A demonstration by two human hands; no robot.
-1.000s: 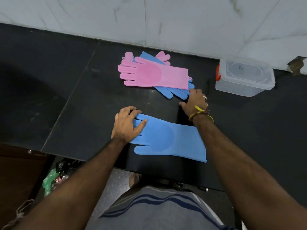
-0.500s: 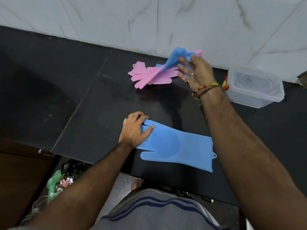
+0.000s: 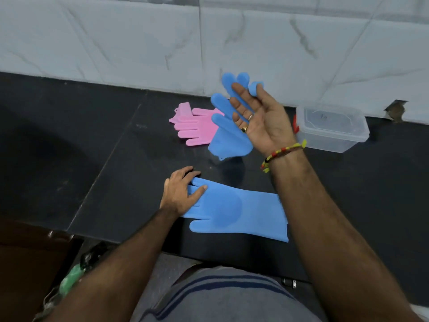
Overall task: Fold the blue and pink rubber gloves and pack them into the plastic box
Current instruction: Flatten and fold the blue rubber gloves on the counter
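Note:
One blue rubber glove (image 3: 234,212) lies flat on the black counter near the front edge, fingers pointing left. My left hand (image 3: 180,194) presses down on its fingers. My right hand (image 3: 257,119) is raised above the counter, palm up, holding a second blue glove (image 3: 226,133) that hangs with its fingers up and its cuff down. Behind it the pink gloves (image 3: 193,126) lie on the counter, partly hidden by the held glove. The clear plastic box (image 3: 332,129), lid on, stands at the back right by the wall.
A white marble-tiled wall (image 3: 139,43) runs along the back of the black counter (image 3: 81,147). Below the counter's front edge on the left are a brown cabinet and a green bundle (image 3: 72,280).
My right hand has pulled the second blue glove off the pink pile, lifted it and turned it so its fingers point up. My left hand stays on the near glove.

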